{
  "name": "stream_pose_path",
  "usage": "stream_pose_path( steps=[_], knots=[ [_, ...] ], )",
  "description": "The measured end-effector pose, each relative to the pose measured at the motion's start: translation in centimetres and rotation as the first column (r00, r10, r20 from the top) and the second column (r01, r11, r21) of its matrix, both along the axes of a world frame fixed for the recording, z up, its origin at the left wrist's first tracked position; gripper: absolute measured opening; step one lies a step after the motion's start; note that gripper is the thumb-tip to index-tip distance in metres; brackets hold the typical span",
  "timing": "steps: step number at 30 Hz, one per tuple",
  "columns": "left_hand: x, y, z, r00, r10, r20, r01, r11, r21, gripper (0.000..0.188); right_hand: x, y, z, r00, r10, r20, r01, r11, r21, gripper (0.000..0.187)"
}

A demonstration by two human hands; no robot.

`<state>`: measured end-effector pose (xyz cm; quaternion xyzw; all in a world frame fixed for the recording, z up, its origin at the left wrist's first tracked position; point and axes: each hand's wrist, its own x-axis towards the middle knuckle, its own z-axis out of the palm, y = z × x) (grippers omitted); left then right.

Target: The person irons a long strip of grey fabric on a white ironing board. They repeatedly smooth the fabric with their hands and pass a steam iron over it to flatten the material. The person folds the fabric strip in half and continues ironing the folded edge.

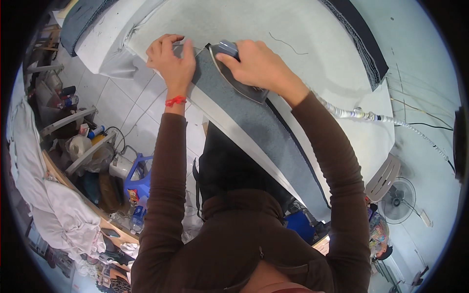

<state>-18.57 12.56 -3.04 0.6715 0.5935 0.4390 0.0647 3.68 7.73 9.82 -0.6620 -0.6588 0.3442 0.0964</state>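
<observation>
Brown sleeves [166, 185] reach up from the lower edge toward the ironing board [312, 58]. On the board's near edge a strip of grey fabric [254, 122] is laid. The iron [234, 73] is pressed onto that strip, its handle enclosed by the right hand [259, 66]. Just left of the iron, the left hand [171, 58] is laid flat on the fabric, fingers apparently pinching its end. A wrapped cord [371, 117] trails off to the right of the board.
</observation>
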Motion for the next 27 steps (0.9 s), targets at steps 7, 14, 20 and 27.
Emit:
stream_pose_path(
  steps=[7, 14, 20, 27],
  knots=[
    [1.1, 0.6, 0.4, 0.976, 0.003, -0.218, -0.038, 0.987, -0.154, 0.065, 6.1, -13.8, 0.1, 0.987, -0.123, 0.102, 0.119, 0.992, 0.038, 0.054],
    [1.0, 0.1, 0.8, 0.990, -0.001, -0.142, -0.013, 0.995, -0.097, 0.044, 12.7, -30.6, 1.8, 0.956, -0.253, 0.150, 0.271, 0.955, -0.117, 0.044],
    [0.9, -0.2, 0.9, 0.981, 0.040, 0.188, -0.040, 0.999, -0.005, 0.026, 12.0, -29.0, 1.9, 0.940, -0.332, 0.081, 0.342, 0.923, -0.177, 0.041],
    [0.9, -0.6, 1.1, 0.990, 0.057, 0.131, -0.054, 0.998, -0.027, 0.031, 6.9, -15.4, 1.4, 0.987, -0.154, 0.035, 0.157, 0.982, -0.106, 0.043]
  ],
)
